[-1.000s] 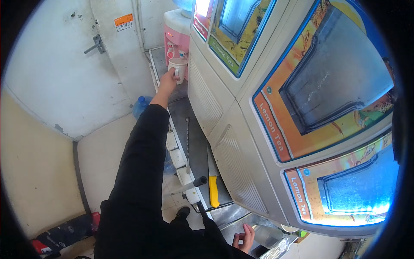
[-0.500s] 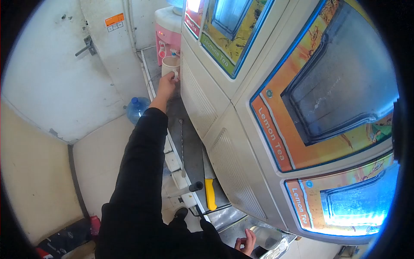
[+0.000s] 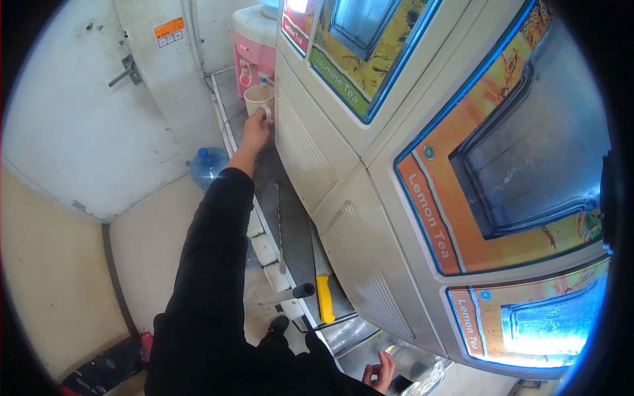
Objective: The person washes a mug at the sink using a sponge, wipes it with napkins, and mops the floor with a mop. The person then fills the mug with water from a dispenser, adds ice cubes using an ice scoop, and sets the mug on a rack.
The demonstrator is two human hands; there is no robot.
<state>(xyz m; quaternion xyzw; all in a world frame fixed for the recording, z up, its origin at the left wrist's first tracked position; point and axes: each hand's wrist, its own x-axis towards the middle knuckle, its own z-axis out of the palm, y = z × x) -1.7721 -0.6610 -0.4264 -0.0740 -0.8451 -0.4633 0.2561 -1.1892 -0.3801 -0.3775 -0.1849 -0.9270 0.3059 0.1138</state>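
My left hand [image 3: 255,129] reaches far forward, its fingers closed round the handle of a cream mug [image 3: 258,98]. The mug stands upright, its open rim just below the taps of a pink and white water dispenser [image 3: 254,46]. What is inside the mug I cannot make out. Low in the view, my right hand [image 3: 379,372] hangs with loosely bent fingers and no object visible in it. Nearest to it is a round metal container [image 3: 411,363] at the end of the counter.
Drink machines with a Lemon Tea panel [image 3: 429,211] line the right side. On the dark counter lie a yellow-handled knife [image 3: 324,300] and a long twisted bar spoon [image 3: 279,224]. A blue water bottle [image 3: 207,165] stands by the door [image 3: 79,112].
The view has shifted slightly, so the machines sit a little farther right and lower. My left hand keeps its hold on the mug beneath the taps. My right hand stays low.
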